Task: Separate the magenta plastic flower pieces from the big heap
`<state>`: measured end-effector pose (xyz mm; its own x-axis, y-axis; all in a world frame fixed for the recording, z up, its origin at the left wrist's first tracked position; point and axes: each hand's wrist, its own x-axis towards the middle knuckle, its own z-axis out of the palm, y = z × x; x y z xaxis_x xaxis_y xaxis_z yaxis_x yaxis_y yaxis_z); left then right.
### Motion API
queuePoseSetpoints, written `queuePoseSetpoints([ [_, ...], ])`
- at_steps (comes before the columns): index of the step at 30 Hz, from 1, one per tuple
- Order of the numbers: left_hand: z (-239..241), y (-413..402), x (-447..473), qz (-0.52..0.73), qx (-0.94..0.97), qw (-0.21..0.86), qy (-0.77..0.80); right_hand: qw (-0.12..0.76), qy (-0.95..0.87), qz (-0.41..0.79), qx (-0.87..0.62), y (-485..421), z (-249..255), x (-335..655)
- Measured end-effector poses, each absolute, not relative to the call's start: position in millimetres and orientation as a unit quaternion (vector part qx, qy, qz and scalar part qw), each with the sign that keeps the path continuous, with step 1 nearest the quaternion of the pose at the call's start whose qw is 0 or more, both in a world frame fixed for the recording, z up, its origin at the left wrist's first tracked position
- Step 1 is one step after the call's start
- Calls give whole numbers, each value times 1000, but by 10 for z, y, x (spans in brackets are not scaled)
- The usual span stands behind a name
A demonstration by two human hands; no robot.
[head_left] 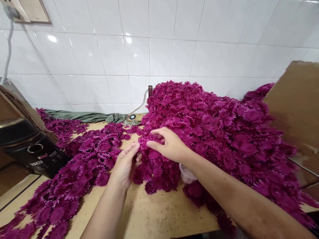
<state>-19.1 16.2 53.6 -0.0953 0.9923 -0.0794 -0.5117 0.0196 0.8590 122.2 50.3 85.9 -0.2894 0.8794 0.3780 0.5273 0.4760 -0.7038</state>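
Note:
Fingertips of my left hand [127, 165] are pinched together at the edge of a magenta artificial flower piece [143, 145]. My right hand [170, 145] is just to the right of it, thumb and forefinger apart with a gap between them, the thumb tip close to or touching the same piece. Its other fingers are mostly hidden. Behind and below both hands, a big heap of magenta fabric-like flowers [214, 132] rises against the wall. Another spread of such flowers [92, 162] lies left of my left hand.
A black canister [35, 149] stands at left by a cardboard piece. A translucent plastic cup [186, 174] sits under my right forearm. Cardboard [295, 103] borders the heap at right. Green cloth [84, 115] lies along the tiled wall [161, 56]. Dark specks dot the tabletop [154, 212].

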Motion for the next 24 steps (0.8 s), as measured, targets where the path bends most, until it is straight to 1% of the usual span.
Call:
queuePoseSetpoints([
  [3, 519, 154, -169, 626, 322, 587, 400, 337, -774, 351, -405, 467, 819, 1079],
  [7, 493, 139, -225, 637, 347, 539, 428, 347, -713, 415, -447, 544, 738, 1037],
  [11, 479, 122, -301, 650, 383, 483, 444, 358, -713, 397, -453, 596, 697, 1085],
  [17, 484, 126, -278, 626, 513, 326, 488, 370, -737, 319, -467, 567, 714, 1054],
  [20, 466, 151, -243, 607, 547, 293, 496, 370, -724, 355, -461, 549, 723, 1018],
  [24, 431, 168, -224, 600, 548, 292, 505, 382, -678, 444, -443, 524, 739, 1004],
])
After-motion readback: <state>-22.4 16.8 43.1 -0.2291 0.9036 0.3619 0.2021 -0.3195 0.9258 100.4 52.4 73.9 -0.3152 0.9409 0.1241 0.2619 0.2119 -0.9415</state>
